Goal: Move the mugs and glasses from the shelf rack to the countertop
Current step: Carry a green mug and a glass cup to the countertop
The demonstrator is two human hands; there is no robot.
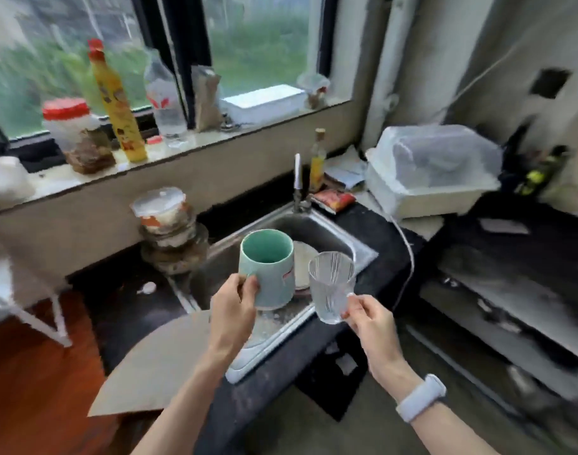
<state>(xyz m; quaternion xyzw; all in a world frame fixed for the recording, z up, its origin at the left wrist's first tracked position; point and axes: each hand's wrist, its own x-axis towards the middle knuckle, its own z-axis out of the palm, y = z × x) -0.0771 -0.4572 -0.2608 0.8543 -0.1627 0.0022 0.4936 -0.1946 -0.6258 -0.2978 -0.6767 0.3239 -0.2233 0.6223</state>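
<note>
My left hand (231,307) grips a pale green mug (267,270) by its handle side, upright, with its teal inside showing. My right hand (369,318) pinches a clear ribbed glass (330,289) by its handle, tilted slightly. Both are held in the air side by side over the front of the steel sink (333,229). The dark countertop (373,231) runs around the sink. A white rack frame (34,318) shows at the left edge.
A plate (305,259) lies in the sink behind the mug. The tap (297,182) stands at the back. Stacked containers (169,231) sit left of the sink, a covered white box (432,172) at the right. Bottles and jars line the windowsill (189,146).
</note>
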